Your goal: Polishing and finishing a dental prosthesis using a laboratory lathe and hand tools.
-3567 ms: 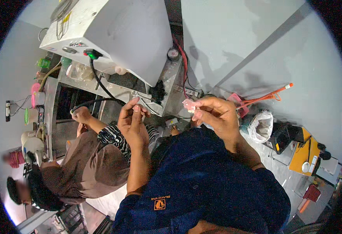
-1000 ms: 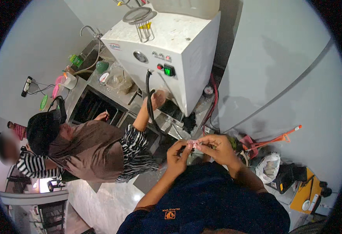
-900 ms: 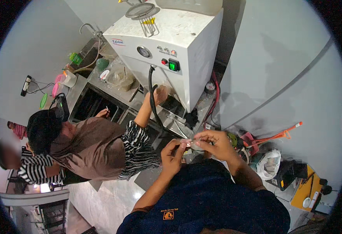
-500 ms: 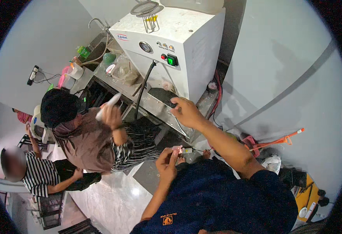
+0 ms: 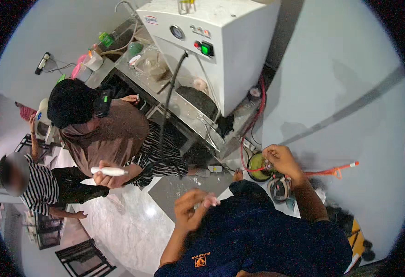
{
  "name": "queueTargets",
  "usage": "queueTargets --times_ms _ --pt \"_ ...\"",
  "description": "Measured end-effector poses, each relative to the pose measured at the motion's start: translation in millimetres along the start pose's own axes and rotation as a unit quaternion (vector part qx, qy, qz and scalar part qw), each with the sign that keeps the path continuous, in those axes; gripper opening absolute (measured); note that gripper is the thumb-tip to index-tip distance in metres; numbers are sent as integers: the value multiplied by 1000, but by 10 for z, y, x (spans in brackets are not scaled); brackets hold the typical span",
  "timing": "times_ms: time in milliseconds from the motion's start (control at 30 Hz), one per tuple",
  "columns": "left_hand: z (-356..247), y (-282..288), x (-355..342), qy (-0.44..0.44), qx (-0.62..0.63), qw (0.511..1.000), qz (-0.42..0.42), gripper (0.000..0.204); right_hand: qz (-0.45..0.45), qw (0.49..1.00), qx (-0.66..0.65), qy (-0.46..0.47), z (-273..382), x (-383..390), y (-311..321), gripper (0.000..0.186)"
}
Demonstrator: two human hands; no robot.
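Note:
My left hand (image 5: 191,207) pinches a small pink piece (image 5: 210,200) in front of my dark shirt (image 5: 262,226). My right hand (image 5: 282,161) is bent, fingers closed, over an olive-green round object (image 5: 254,162) low by the wall; what is between its fingertips I cannot make out. A red hose (image 5: 247,138) runs down to that object, and an orange-red rod (image 5: 327,171) lies right of my hand. Beside and below the green object is a dark, round-rimmed item (image 5: 278,189) that I cannot identify clearly.
A white cabinet (image 5: 239,60) with a gauge stands on a metal counter (image 5: 142,85) holding tubs and a black hose. A co-worker in brown (image 5: 101,134) holds a white tool (image 5: 105,171). Another person in stripes (image 5: 38,182) stands farther left. A grey wall (image 5: 336,101) is at right.
My hands have parted: my right left the pink piece, reached toward the cabinet, then moved down-right; my left lowered with the piece. The co-worker's white tool came down.

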State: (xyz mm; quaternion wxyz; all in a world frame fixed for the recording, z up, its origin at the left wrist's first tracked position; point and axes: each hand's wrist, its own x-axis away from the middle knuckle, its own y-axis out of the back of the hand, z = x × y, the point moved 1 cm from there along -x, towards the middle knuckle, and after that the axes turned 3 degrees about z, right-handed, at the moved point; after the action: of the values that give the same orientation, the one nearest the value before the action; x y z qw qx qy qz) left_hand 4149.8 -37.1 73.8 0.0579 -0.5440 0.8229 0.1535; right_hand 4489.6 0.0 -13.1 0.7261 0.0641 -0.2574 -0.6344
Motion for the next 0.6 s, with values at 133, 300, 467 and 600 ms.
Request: queueTargets --times_ms 133,300,467,600 --pt "204 -64 267 106 25 994 -31 14 -75 992 -81 -68 -192 509 -356 14" --pt "103 23 1014 94 18 994 51 9 -90 985 -147 22 -90 1174 -1074 19" --pt "-69 144 1646 100 16 990 95 8 -165 978 -127 20 -166 2040 -1437 25" --pt "-91 203 1780 93 14 993 66 8 -200 970 -139 -27 -379 2441 -1451 25"
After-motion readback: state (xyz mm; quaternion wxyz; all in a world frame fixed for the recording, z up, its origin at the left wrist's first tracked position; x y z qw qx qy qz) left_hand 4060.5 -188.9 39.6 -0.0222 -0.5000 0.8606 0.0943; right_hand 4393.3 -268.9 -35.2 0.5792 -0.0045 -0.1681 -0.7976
